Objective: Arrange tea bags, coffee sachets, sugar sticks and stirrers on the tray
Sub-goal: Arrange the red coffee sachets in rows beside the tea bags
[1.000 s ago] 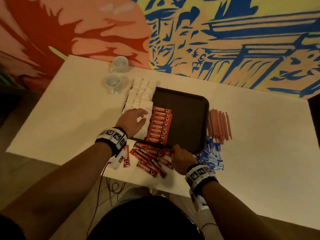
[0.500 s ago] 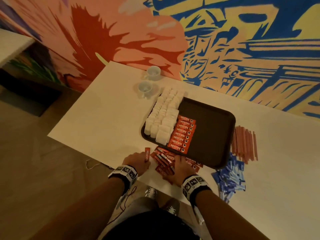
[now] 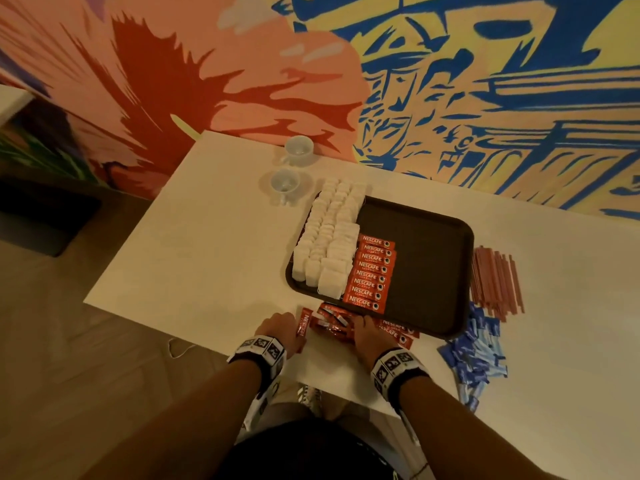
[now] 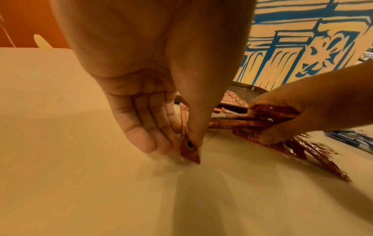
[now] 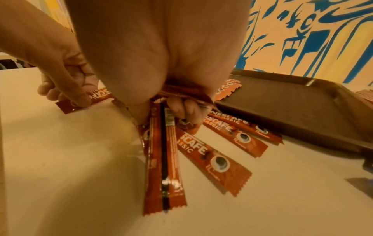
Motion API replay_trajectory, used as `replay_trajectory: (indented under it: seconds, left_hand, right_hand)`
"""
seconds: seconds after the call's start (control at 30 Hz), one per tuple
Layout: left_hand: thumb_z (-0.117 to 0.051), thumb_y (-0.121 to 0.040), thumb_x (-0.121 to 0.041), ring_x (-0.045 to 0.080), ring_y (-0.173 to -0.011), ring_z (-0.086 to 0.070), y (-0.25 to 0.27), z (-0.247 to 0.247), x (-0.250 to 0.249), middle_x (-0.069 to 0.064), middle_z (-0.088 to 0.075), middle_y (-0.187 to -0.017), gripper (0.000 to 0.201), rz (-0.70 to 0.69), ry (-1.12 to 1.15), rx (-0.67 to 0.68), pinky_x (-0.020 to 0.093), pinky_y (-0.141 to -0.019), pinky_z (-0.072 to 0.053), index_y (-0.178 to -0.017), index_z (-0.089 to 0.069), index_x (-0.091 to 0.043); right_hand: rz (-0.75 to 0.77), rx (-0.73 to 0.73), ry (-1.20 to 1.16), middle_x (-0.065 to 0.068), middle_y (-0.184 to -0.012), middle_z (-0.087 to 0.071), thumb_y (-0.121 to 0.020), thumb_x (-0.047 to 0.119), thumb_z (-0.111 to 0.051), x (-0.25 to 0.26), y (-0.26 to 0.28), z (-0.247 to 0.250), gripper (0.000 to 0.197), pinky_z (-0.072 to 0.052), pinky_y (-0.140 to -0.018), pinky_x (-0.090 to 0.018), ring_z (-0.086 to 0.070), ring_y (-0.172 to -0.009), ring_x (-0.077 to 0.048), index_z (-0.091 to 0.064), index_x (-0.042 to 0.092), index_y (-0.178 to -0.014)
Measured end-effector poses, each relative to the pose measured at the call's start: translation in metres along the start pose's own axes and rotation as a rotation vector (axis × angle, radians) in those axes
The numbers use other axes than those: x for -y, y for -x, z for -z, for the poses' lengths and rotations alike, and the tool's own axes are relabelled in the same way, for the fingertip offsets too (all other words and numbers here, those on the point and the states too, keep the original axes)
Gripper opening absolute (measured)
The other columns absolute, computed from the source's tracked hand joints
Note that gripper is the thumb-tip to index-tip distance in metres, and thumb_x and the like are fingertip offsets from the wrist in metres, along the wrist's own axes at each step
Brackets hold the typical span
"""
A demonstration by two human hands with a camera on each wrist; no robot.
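— Painted wall behind, white bench (image 3: pixel 207 237) in front. What's each grip doing?

— Left hand (image 3: pixel 280 332) pinches one coffee sachet (image 3: pixel 302 323) by its near end. Right hand (image 3: pixel 367 336) is clamped on a bunch from the loose sachets (image 5: pixel 214 158), just near of the tray (image 3: pixel 433 271).

— Advice?

— Square the bunch up, then probably extend the sachet row (image 3: pixel 372 271) rightwards.

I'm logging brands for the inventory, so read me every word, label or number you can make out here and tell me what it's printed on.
"NESCAFE CLASSIC": on the red coffee sachets lined up on the tray.
"NESCAFE": on the sachet pinched by the left hand.
"SCAFE ASSIC", partly covered: on loose sachets under the right hand.
Blue sticks: print too small to read.
Wristband markers: patterns, no text.
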State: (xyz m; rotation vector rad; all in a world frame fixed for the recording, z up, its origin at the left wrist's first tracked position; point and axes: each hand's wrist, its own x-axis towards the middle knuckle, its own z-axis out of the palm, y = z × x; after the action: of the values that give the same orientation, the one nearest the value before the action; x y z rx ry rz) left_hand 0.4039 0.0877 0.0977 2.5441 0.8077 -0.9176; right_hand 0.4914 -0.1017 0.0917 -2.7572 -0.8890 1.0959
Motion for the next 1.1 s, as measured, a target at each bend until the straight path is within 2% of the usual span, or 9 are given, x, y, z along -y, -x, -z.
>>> replay_trajectory:
  seconds: [0.23, 0.37, 0.47, 0.6, 0.67, 0.77, 0.93, 1.0, 1.1]
  left_hand:
    - [-0.056, -0.090, -0.039, 0.031, -0.100, -0.061, -0.002, 0.021, 0.022, 0.009, -0.062, -0.116, 0.035, -0.095, -0.009, 0.022, 0.035, -0.079, -0.048, -0.116, -0.054, -0.015]
    - [-0.039, -0.101, -0.024, 0.025, -0.070, -0.051, 0.007, 0.032, 0.023, 0.006, -0.058, -0.086, 0.008, -0.203, 0.206, -0.053, 0.033, -0.062, -0.038, -0.107, -0.039, -0.018]
    - [-0.034, -0.103, -0.021, 0.024, -0.065, -0.050, 0.009, 0.032, 0.020, 0.002, -0.054, -0.074, 0.003, -0.348, 0.238, 0.026, 0.032, -0.058, -0.035, -0.106, -0.035, -0.023]
    - [-0.048, -0.098, -0.043, 0.026, -0.092, -0.060, 0.013, 0.025, 0.007, 0.004, -0.064, -0.104, 0.034, -0.478, -0.025, 0.184, 0.034, -0.077, -0.047, -0.126, -0.042, -0.024]
    - [-0.056, -0.088, -0.062, 0.027, -0.105, -0.063, 0.009, 0.015, 0.002, 0.004, -0.063, -0.123, 0.061, -0.542, -0.187, 0.155, 0.038, -0.086, -0.051, -0.134, -0.039, -0.026]
    - [-0.065, -0.077, -0.071, 0.029, -0.105, -0.064, -0.002, -0.001, -0.007, 0.005, -0.064, -0.124, 0.076, -0.665, -0.332, 0.091, 0.041, -0.087, -0.054, -0.132, -0.036, -0.028]
    - [-0.061, -0.084, -0.067, 0.031, -0.099, -0.065, -0.009, -0.007, -0.018, 0.006, -0.066, -0.117, 0.065, -0.725, -0.380, -0.026, 0.040, -0.080, -0.052, -0.126, -0.043, -0.022]
    - [-0.051, -0.088, -0.072, 0.029, -0.097, -0.065, -0.012, -0.008, -0.020, 0.004, -0.066, -0.115, 0.060, -0.689, -0.359, -0.034, 0.038, -0.079, -0.052, -0.120, -0.049, -0.021]
    - [-0.060, -0.092, -0.054, 0.029, -0.104, -0.064, -0.016, -0.006, -0.018, 0.006, -0.064, -0.122, 0.047, -0.693, -0.421, -0.033, 0.040, -0.084, -0.053, -0.122, -0.052, -0.018]
  right_hand:
    - [-0.042, 0.040, 0.008, -0.012, -0.146, -0.046, -0.105, 0.022, -0.047, 0.006, 0.001, 0.010, 0.042, -0.046, -0.108, -0.043, -0.054, -0.128, -0.030, -0.038, 0.011, -0.144]
    - [-0.063, 0.025, 0.035, -0.013, -0.148, -0.045, -0.104, 0.019, -0.050, 0.002, 0.004, 0.017, 0.043, -0.046, -0.108, -0.042, -0.053, -0.130, -0.030, -0.038, 0.009, -0.144]
    - [-0.079, 0.016, -0.021, -0.010, -0.141, -0.054, -0.103, 0.025, -0.053, -0.001, 0.006, 0.021, 0.036, -0.048, -0.106, -0.042, -0.058, -0.123, -0.027, -0.043, 0.015, -0.137]
    - [-0.124, 0.036, -0.125, -0.010, -0.141, -0.056, -0.102, 0.033, -0.054, -0.002, 0.009, 0.027, 0.041, -0.047, -0.107, -0.046, -0.058, -0.124, -0.029, -0.041, 0.018, -0.139]
    - [-0.132, 0.052, -0.161, -0.011, -0.142, -0.055, -0.101, 0.034, -0.056, -0.004, 0.013, 0.031, 0.048, -0.047, -0.107, -0.047, -0.056, -0.126, -0.029, -0.037, 0.019, -0.142]
    - [-0.142, 0.040, -0.207, -0.011, -0.140, -0.054, -0.100, 0.041, -0.054, -0.010, 0.018, 0.035, 0.052, -0.046, -0.108, -0.046, -0.055, -0.125, -0.028, -0.033, 0.021, -0.144]
    - [-0.137, -0.018, -0.423, -0.006, -0.128, -0.060, -0.098, 0.037, -0.061, -0.013, 0.027, 0.053, 0.047, -0.050, -0.101, -0.042, -0.061, -0.112, -0.024, -0.040, 0.022, -0.138]
    - [-0.125, -0.040, -0.575, 0.001, -0.116, -0.060, -0.104, 0.037, -0.052, -0.013, 0.032, 0.065, 0.031, -0.049, -0.091, -0.034, -0.062, -0.098, -0.015, -0.044, 0.020, -0.128]
    - [-0.117, -0.046, -0.756, 0.007, -0.104, -0.062, -0.109, 0.039, -0.038, -0.013, 0.041, 0.081, 0.020, -0.046, -0.082, -0.025, -0.057, -0.083, -0.003, -0.051, 0.024, -0.109]
